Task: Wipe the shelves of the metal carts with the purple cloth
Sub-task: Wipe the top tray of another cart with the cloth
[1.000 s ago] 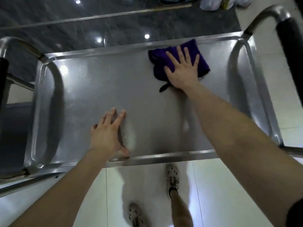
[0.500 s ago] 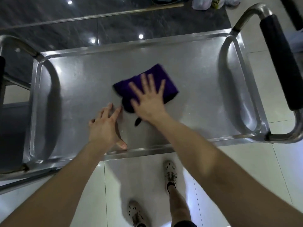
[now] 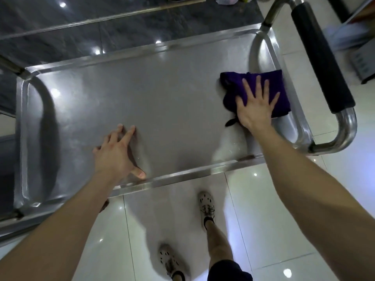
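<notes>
Head view: mid-wipe, our spread right hand point(image 3: 256, 110) pressed the purple cloth point(image 3: 282, 89) on the shelf point(image 3: 162, 94), far right; left hand point(image 3: 116, 157) braced, fingers apart. Next, we judged: sweep leftward.

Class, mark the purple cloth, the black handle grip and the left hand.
cloth point(image 3: 233, 84), head view, bare part at its left end.
grip point(image 3: 321, 57), head view, middle of the black sleeve.
left hand point(image 3: 115, 157), head view, back of the hand.

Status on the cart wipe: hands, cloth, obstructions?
Right hand flat on purple cloth, at shelf right end. Left hand flat on shelf, near front rim. Only obstruction: handle just past cloth.
</notes>
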### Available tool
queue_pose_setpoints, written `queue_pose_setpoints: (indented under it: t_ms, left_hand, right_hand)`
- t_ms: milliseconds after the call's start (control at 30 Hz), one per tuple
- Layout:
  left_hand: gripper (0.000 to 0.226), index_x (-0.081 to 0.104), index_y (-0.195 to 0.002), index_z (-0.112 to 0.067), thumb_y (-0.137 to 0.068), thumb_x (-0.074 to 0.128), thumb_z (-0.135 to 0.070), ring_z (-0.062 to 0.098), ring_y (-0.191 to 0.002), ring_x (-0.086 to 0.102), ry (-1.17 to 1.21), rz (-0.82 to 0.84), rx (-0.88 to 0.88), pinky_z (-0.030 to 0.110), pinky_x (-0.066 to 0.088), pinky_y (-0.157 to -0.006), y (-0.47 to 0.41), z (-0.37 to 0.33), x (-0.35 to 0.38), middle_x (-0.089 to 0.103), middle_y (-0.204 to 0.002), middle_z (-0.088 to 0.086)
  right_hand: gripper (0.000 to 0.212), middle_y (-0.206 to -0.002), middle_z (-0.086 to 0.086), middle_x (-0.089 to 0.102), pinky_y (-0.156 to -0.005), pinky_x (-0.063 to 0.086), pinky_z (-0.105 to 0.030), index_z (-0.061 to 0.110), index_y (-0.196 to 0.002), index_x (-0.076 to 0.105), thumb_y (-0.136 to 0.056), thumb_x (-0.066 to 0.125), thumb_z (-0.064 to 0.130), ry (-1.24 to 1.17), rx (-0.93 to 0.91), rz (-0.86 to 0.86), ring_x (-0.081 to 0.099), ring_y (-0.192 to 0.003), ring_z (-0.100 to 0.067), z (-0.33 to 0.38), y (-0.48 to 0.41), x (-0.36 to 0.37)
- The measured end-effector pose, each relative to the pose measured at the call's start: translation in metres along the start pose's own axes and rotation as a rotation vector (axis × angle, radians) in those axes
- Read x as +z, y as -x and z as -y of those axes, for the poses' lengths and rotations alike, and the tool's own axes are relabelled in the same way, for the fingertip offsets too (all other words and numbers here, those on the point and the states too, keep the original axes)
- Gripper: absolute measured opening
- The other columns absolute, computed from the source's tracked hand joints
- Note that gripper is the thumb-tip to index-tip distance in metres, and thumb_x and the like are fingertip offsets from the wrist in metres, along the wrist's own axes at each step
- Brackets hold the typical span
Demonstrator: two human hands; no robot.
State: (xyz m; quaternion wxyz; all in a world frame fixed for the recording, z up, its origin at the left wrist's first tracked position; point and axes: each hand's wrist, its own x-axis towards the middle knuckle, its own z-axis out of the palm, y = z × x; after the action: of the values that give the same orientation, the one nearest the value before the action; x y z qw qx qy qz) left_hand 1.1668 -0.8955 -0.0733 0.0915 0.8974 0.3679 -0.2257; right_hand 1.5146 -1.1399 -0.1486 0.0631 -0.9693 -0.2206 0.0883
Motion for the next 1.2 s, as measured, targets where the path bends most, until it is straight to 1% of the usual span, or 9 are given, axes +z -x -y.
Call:
queue_pose_setpoints:
  t_ms: [100,233,367,467,600,767,833,1000,1200]
  left_hand:
    - [0.173,0.013,-0.173,-0.045,-0.026,0.103,-0.071,0.033,-0.159,0.022,0.012,-0.004,-0.002,0.064,0.040,-0.111,0.001,0.002,0.000,0.011,-0.181,0.000]
    - [0.173,0.010,-0.173,-0.045,-0.029,0.104,-0.069,0.035,-0.161,0.020,0.016,-0.003,0.014,0.068,0.037,-0.114,0.000,0.004,0.002,0.009,-0.181,0.001]
    - [0.177,0.007,-0.172,-0.044,-0.026,0.102,-0.074,0.036,-0.161,0.021,0.006,-0.001,0.004,0.072,0.037,-0.114,-0.003,0.005,0.007,0.010,-0.181,0.001]
    - [0.178,0.006,-0.171,-0.047,-0.022,0.098,-0.080,0.034,-0.160,0.024,0.003,0.002,0.015,0.071,0.041,-0.109,-0.007,0.010,0.009,0.011,-0.180,-0.002]
    - [0.177,0.007,-0.171,-0.049,-0.022,0.096,-0.083,0.036,-0.159,0.025,-0.002,0.003,0.021,0.073,0.042,-0.109,-0.009,0.011,0.011,0.012,-0.180,-0.001]
    - [0.178,0.009,-0.171,-0.049,-0.021,0.101,-0.075,0.035,-0.158,0.024,-0.007,-0.014,0.010,0.072,0.042,-0.109,-0.010,0.009,0.015,0.013,-0.180,-0.002]
    - [0.178,0.011,-0.171,-0.049,-0.020,0.102,-0.072,0.034,-0.158,0.024,-0.001,-0.018,-0.006,0.071,0.043,-0.109,-0.011,0.009,0.018,0.013,-0.180,-0.002]
    - [0.160,0.007,-0.170,-0.048,-0.043,0.103,-0.063,0.036,-0.160,0.020,0.015,-0.023,0.000,0.073,0.035,-0.117,-0.012,0.010,0.022,0.010,-0.180,-0.002]
    - [0.144,0.023,-0.166,-0.043,-0.046,0.092,-0.083,0.034,-0.159,0.028,0.119,-0.072,0.015,0.063,0.027,-0.126,0.021,0.039,0.037,0.023,-0.176,0.002]
  right_hand:
    - [0.072,-0.182,-0.007,0.008,-0.126,0.002,-0.074,0.040,-0.171,0.022,-0.103,0.040,0.055,0.014,-0.055,-0.003,0.002,-0.167,-0.034,0.072,0.057,0.020]
    - [0.069,-0.182,-0.006,0.006,-0.126,-0.001,-0.072,0.042,-0.170,0.025,-0.104,0.038,0.058,0.028,-0.550,0.086,-0.002,-0.168,-0.033,0.162,0.160,0.053]
    - [0.065,-0.182,0.001,0.005,-0.130,-0.003,-0.065,0.044,-0.171,0.017,-0.110,0.034,0.059,0.033,-0.778,0.123,-0.005,-0.168,-0.026,0.143,0.165,0.052]
    - [0.064,-0.181,0.007,0.009,-0.133,-0.002,-0.059,0.046,-0.170,0.021,-0.110,0.041,0.055,0.021,-0.679,0.083,0.001,-0.168,-0.020,0.066,0.135,0.037]
    - [0.066,-0.182,0.007,0.001,-0.132,0.000,-0.062,0.049,-0.170,0.011,-0.109,0.032,0.059,0.037,-0.290,0.063,-0.003,-0.168,-0.022,-0.055,0.110,0.007]
    - [0.067,-0.182,-0.001,0.003,-0.131,0.001,-0.065,0.041,-0.172,0.013,-0.110,0.034,0.055,0.045,-0.031,0.031,-0.001,-0.168,-0.026,-0.044,0.127,0.015]
    - [0.066,-0.182,-0.003,0.008,-0.131,0.002,-0.066,0.038,-0.172,0.020,-0.109,0.036,0.054,0.043,-0.113,0.001,0.002,-0.168,-0.027,0.002,0.155,0.031]
    - [0.063,-0.181,-0.002,0.014,-0.130,0.004,-0.067,0.038,-0.170,0.028,-0.110,0.037,0.055,-0.020,-0.703,0.097,0.001,-0.168,-0.026,0.121,0.234,0.073]
    - [0.064,-0.181,0.001,0.014,-0.131,0.007,-0.064,0.040,-0.171,0.024,-0.111,0.038,0.057,0.004,-0.742,0.051,0.003,-0.168,-0.024,0.119,0.233,0.073]
